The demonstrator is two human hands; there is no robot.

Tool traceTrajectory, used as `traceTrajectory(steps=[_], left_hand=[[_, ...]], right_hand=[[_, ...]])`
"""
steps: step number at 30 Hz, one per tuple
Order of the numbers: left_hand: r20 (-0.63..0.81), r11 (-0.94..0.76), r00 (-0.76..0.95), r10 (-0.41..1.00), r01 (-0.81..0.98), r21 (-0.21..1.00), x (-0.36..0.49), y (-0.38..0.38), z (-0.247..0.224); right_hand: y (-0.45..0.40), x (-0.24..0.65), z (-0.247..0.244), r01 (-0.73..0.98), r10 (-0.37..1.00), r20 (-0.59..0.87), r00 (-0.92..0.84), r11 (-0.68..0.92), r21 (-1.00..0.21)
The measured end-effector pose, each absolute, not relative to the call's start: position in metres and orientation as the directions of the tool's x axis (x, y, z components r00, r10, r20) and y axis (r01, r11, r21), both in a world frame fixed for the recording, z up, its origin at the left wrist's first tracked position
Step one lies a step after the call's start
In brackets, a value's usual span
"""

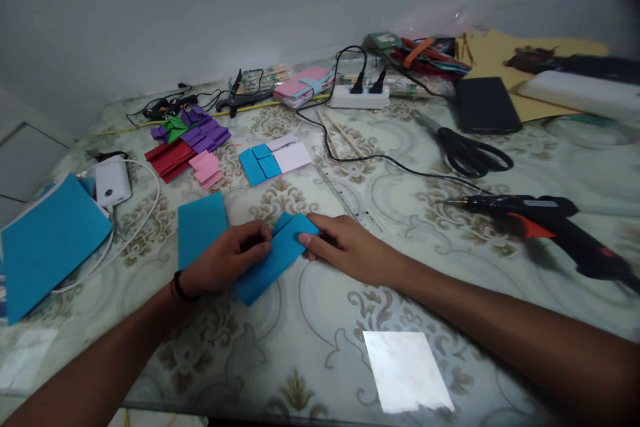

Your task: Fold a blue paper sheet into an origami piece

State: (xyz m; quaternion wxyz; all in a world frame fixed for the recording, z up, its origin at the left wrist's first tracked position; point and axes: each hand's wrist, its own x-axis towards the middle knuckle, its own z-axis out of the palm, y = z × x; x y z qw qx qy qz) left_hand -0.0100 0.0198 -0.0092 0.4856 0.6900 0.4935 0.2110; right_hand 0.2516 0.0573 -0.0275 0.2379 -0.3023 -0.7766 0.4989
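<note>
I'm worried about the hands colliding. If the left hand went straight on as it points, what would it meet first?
The folded blue paper, which the left hand touches; beyond it, probably the right hand, though depth is unclear.

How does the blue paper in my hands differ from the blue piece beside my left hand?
The held paper shows a layered far edge; the other piece looks plain. Left hand and right hand hold the held paper; the other piece lies on the table. Both are blue.
</note>
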Motion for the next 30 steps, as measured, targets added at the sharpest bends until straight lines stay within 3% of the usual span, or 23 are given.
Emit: traceTrajectory(steps=[13,30], left_hand=[[-0.11,-0.052,0.357,0.927,0.414,0.909,-0.0098,0.0221,-0.0098],[-0.173,-0.003,0.388,0.905,0.413,0.911,-0.011,0.0199,-0.014]], right_hand=[[0.0582,0.2517,-0.0299,0.259,0.721,0.03,-0.692,0.287,-0.922],[0.0575,0.2516,-0.0283,0.231,0.707,0.07,-0.703,0.321,-0.918]])
